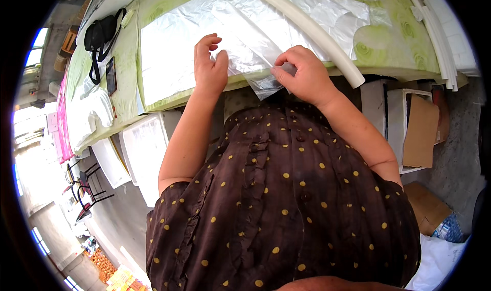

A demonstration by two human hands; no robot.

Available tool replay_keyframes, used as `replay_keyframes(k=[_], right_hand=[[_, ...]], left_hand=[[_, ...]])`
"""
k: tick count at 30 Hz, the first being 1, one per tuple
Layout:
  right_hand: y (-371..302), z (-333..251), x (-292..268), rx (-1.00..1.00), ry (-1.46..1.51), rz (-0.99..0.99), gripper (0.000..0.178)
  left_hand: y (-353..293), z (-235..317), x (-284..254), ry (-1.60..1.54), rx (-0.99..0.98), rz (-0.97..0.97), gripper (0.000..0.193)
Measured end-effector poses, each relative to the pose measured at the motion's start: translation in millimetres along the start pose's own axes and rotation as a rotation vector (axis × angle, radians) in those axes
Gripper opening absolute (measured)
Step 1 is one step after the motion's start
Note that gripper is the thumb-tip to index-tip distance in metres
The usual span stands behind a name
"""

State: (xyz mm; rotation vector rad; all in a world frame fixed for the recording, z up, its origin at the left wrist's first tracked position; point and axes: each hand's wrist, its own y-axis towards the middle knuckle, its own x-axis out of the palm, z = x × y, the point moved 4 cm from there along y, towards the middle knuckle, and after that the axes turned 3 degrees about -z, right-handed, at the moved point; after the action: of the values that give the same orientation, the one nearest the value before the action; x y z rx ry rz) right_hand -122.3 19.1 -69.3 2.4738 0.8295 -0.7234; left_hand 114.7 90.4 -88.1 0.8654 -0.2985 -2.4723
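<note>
Thin clear plastic film (250,35) lies in a long strip over white plastic sheeting (169,51) on the table, and its near end hangs over the front edge. My right hand (307,79) is at that end, thumb and forefinger curled together around a fold of the film. To the left, my left hand (210,68) is raised above the sheeting, its fingers half bent and the thumb apart, with nothing visible in it. A long cream-white tube or roll (312,33) lies slantwise beyond my right hand, its near end jutting past the table edge.
The table has a green patterned cover (378,40). At its left are a black bag (101,33) and a phone (111,76). White strips (437,40) lie at the far right. White bins (146,148) and boxes with cardboard (420,132) stand below the edge.
</note>
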Motion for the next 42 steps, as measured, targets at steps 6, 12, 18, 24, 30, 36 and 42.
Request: replay_keyframes(k=[6, 12, 18, 24, 30, 36, 42], right_hand=[[-15, -19, 1, -0.306, -0.168, 0.05, 0.03], [-19, -20, 9, -0.375, -0.239, -0.035, 0.032], [-13, -33, 8, -0.422, -0.277, 0.018, 0.035], [8, -45, 27, -0.422, -0.455, 0.031, 0.04], [16, -28, 25, -0.218, -0.515, -0.03, 0.042], [20, -17, 26, -0.067, -0.532, -0.163, 0.024], [28, 1, 17, 0.026, -0.215, -0.079, 0.02]], left_hand=[[-47, 0, -18, -0.306, -0.052, 0.061, 0.038], [-102, 18, 5, -1.133, -0.926, 0.001, 0.026], [-105, 11, 18, -1.22, -1.002, -0.06, 0.019], [-109, 14, 25, -1.191, -0.966, -0.182, 0.02], [-77, 36, -2, -0.158, -0.16, -0.158, 0.03], [-41, 45, 5, 0.417, 0.016, -0.32, 0.044], [-28, 41, 14, 0.502, 0.043, -0.35, 0.045]])
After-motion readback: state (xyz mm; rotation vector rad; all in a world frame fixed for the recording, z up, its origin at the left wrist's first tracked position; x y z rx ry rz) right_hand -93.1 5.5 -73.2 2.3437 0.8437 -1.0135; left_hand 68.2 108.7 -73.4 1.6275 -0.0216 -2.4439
